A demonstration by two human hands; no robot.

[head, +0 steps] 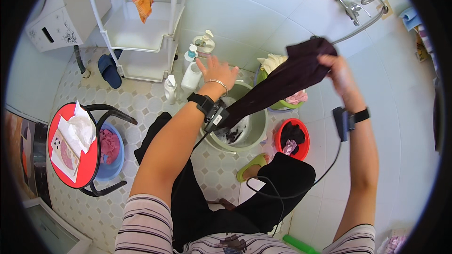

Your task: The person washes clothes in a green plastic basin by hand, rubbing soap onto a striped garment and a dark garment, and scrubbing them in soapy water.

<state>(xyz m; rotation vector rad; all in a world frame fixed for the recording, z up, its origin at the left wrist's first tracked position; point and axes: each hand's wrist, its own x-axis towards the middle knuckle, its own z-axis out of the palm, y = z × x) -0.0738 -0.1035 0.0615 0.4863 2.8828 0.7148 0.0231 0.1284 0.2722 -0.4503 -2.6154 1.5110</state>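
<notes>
My right hand [337, 68] grips the upper end of a dark maroon garment [279, 81], raised at the right. The cloth stretches down to the left, its lower end at a pale green bucket [259, 127] of sudsy water between my knees. Dark cloth shows in the water. Above the bucket's far left side is my left hand [219, 72], its fingers spread and nothing in them. A metal bangle is on my left wrist. Both wrists wear black straps with cabled devices.
A red basin [306, 137] holds dark and pink cloth. Behind it, a green basin [282, 105] holds cream and pink cloth. Pump bottles [170, 90] stand left of the bucket. A red-topped stool [67, 113], a blue basin [118, 169] and a white shelf rack [137, 47] are at the left.
</notes>
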